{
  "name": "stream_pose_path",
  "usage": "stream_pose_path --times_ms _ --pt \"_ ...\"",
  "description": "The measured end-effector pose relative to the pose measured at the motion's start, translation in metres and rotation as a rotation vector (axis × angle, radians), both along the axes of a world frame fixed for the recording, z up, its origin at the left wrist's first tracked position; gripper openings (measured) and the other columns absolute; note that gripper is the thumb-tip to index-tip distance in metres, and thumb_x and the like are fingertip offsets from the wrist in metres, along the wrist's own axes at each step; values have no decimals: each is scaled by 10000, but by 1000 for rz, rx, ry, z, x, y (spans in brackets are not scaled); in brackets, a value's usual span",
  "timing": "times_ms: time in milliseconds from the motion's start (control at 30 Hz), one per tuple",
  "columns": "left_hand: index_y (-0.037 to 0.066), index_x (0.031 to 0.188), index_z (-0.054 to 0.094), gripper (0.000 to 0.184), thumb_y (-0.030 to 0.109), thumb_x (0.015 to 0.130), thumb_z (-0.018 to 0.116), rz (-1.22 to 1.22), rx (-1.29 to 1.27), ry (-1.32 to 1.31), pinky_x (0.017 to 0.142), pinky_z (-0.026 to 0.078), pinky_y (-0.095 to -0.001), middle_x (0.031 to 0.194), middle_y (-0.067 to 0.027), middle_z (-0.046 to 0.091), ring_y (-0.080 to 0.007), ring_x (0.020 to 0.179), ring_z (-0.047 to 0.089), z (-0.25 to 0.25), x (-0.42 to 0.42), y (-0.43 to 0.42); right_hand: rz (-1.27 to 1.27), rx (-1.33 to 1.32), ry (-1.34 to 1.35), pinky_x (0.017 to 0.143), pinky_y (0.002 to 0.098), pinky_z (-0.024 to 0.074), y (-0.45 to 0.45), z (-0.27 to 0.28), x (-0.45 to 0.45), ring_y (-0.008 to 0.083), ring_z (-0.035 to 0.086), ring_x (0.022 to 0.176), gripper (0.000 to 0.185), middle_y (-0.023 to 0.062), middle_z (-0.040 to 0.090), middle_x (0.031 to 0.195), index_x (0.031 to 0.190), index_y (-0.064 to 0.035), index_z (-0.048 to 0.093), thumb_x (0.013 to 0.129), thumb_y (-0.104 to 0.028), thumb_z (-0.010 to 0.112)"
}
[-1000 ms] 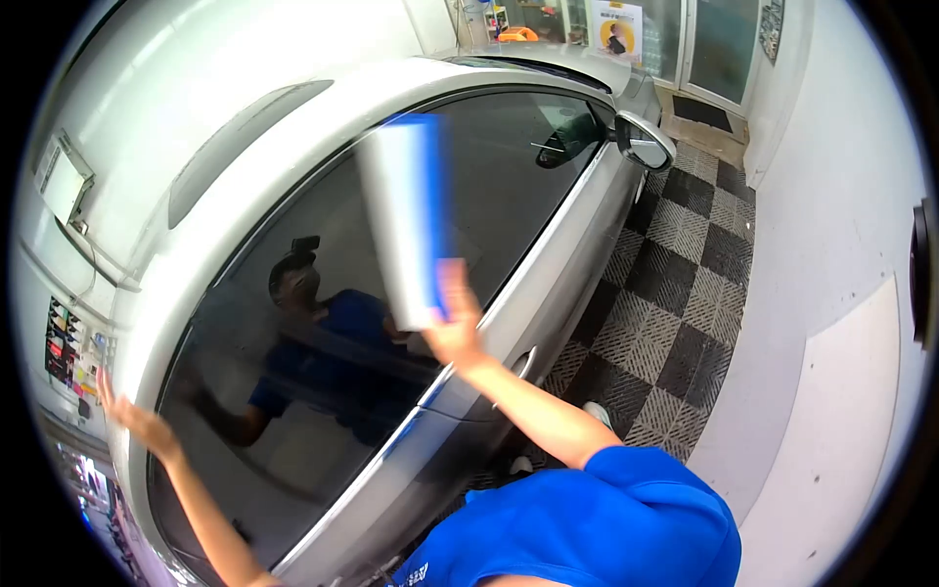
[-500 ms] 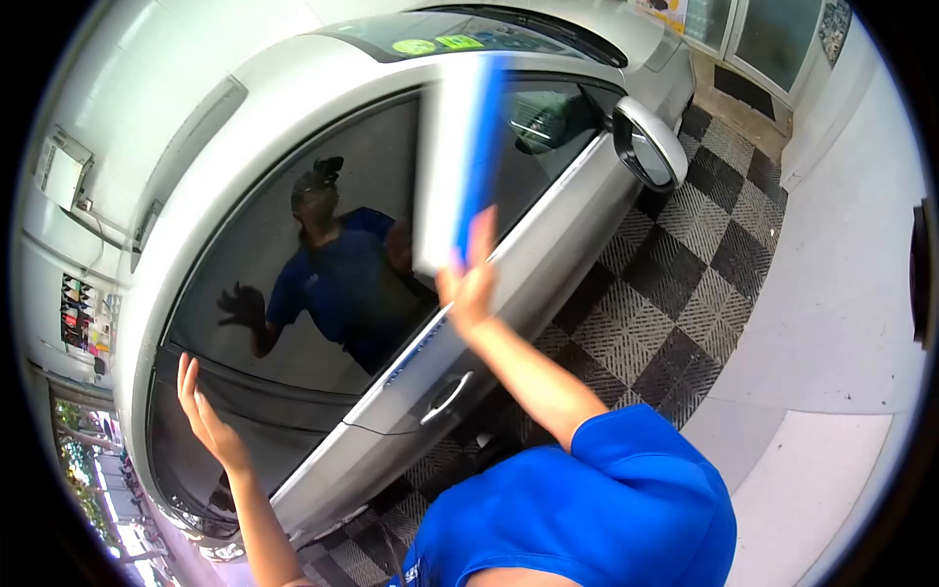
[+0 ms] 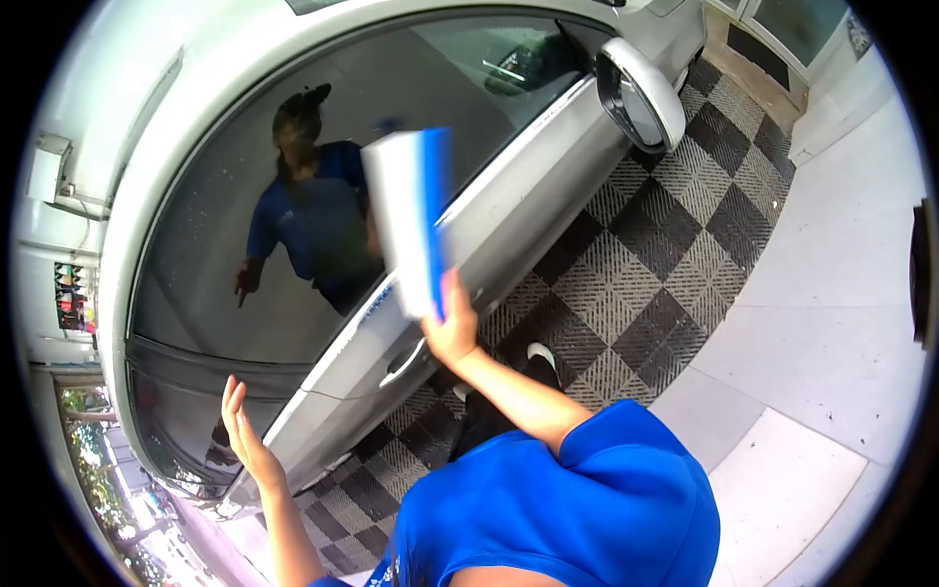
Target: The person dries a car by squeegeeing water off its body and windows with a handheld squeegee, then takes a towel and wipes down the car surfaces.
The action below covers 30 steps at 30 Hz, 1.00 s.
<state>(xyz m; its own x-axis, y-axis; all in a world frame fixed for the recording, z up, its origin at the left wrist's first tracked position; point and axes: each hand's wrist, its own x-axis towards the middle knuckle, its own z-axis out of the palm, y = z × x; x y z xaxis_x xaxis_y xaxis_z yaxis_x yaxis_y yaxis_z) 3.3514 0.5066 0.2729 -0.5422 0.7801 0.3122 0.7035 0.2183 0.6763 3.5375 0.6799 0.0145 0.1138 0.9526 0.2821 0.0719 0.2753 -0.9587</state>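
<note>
My right hand [image 3: 454,325] grips the lower end of a long, flat white-and-blue object [image 3: 403,220], blurred by motion so its kind is unclear. It is held upright in front of the car's dark side window [image 3: 220,186], over the silver door [image 3: 523,186]. I cannot tell whether it touches the door. To the left, my left hand [image 3: 250,440] is raised with its fingers stretched out and nothing in it, near the rear part of the window. The door handle [image 3: 406,362] lies just below and left of my right hand.
The side mirror [image 3: 641,98] juts out at the upper right. Below the door runs a black-and-grey checkered tile floor [image 3: 675,245], with a pale wall [image 3: 831,274] on the right. Glass doors [image 3: 797,29] stand at the far upper right.
My right hand has moved down and left with the white-and-blue object. My left hand sits further right and lower. The view has tilted down, showing more floor and a shoe.
</note>
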Motion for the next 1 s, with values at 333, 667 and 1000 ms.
stream_pose_path --times_ms 333,667,1000 --pt "34 1301 551 449 333 1020 369 187 -197 -119 1158 205 -425 1462 -111 441 -220 1396 342 -31 2 -102 -356 -170 -180 1080 410 370 73 -101 95 342 457 1315 722 229 388 1482 1546 -104 134 948 -70 536" --pt "-6 1237 596 409 225 1019 339 575 -218 -184 1143 246 -394 1397 -161 500 -276 1350 407 -107 14 -326 -89 -477 651 377 285 383 -60 5 -57 171 472 473 802 198 548 1124 1540 -183 44 918 -74 538" --pt "-11 1168 632 404 245 1016 360 1640 116 -584 1074 355 -370 1217 -137 624 -250 1216 526 -214 129 -694 -153 -1267 927 732 378 519 -153 -201 -91 273 609 921 528 233 566 1090 1321 -70 386 914 -402 437"
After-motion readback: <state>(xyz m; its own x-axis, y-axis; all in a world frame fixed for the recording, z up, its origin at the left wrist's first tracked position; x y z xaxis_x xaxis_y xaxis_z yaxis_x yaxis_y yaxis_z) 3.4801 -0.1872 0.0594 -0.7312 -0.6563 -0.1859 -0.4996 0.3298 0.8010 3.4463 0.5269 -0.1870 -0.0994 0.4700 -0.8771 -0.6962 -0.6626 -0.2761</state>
